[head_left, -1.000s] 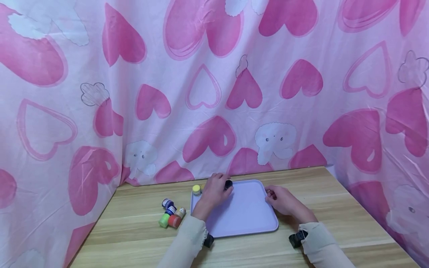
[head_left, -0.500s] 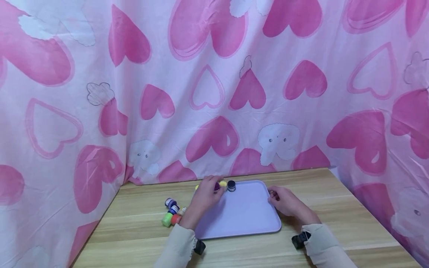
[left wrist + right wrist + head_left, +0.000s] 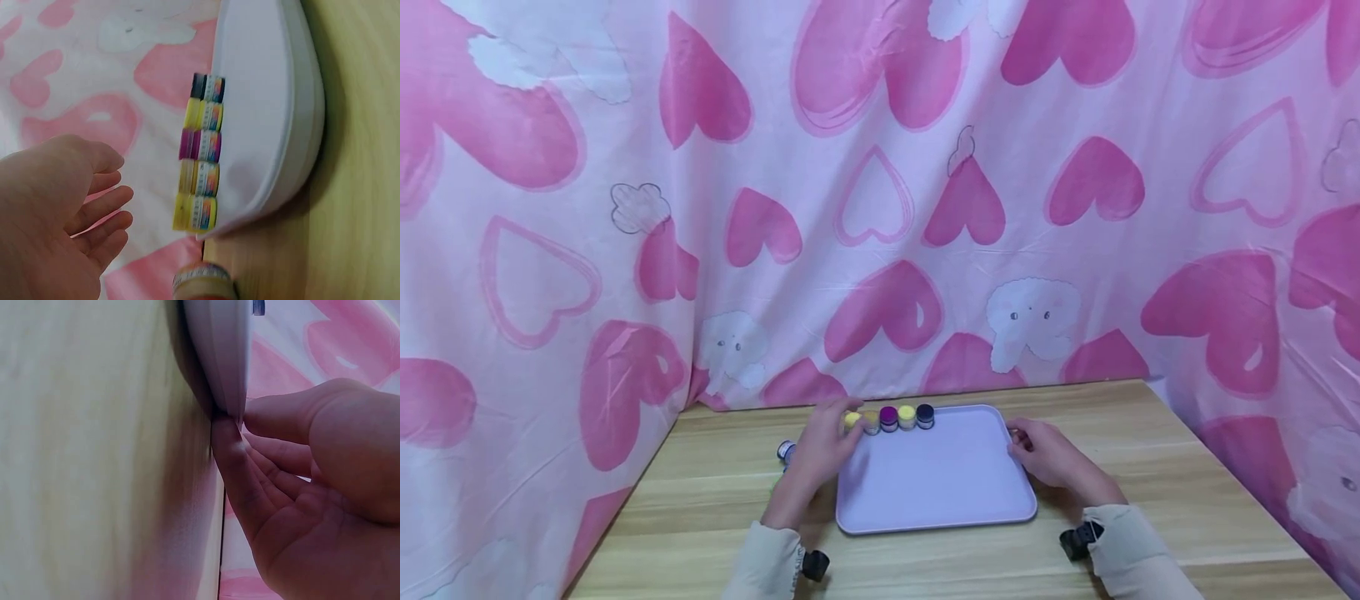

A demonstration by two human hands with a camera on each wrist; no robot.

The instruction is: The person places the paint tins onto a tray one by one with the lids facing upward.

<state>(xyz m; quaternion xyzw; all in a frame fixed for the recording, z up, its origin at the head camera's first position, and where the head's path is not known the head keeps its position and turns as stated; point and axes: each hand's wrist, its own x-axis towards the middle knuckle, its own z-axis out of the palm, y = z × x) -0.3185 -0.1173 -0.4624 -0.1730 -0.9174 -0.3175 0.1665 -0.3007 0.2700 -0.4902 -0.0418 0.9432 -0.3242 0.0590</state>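
Note:
A lilac tray [image 3: 936, 483] lies on the table, with a row of small paint jars along its back edge. From left to right stand a yellow jar [image 3: 195, 212], an ochre jar [image 3: 871, 422], a purple jar [image 3: 888, 418], another yellow jar [image 3: 907, 417] and a black jar [image 3: 925, 417]. My left hand [image 3: 822, 446] hovers by the row's left end, fingers loosely bent; the left wrist view shows it apart from the jars with nothing held. At the tray's right edge my right hand [image 3: 1048, 454] pinches the rim between thumb and finger [image 3: 231, 456].
Left of the tray, a blue-lidded jar [image 3: 786, 451] shows past my left forearm, which hides the other loose jars there. A loose jar [image 3: 203, 284] also appears low in the left wrist view. A heart-print curtain [image 3: 880, 208] stands behind the wooden table [image 3: 700, 483].
My left hand has moved left along the row, away from the black jar and past the purple one, uncovering the jars. My right hand stays on the tray's rim. The head view has shifted slightly.

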